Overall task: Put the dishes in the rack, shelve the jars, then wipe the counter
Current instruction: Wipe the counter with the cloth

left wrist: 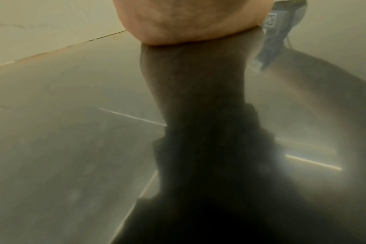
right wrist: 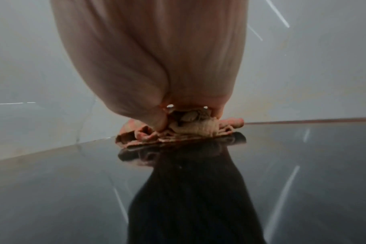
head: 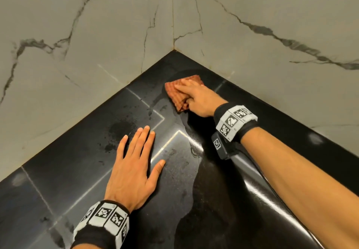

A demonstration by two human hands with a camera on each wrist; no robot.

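A reddish-brown checked cloth (head: 174, 94) lies on the glossy black counter (head: 213, 190) close to the inner corner where two marble walls meet. My right hand (head: 191, 93) presses down on it, fingers stretched over the top and the thumb tucked into its bunched fold. In the right wrist view the cloth (right wrist: 178, 133) is crumpled under my right hand (right wrist: 157, 57) and mirrored in the counter. My left hand (head: 136, 161) lies flat on the counter, fingers straight and slightly spread, holding nothing. The left wrist view shows only the heel of that hand (left wrist: 178, 21) on the hazy counter (left wrist: 63, 132).
Grey-veined marble walls (head: 87, 45) close off the counter on the left and at the back right. Wet smears and a dark damp patch (head: 120, 127) mark the surface ahead of my left fingers. No dishes, jars or rack are in view.
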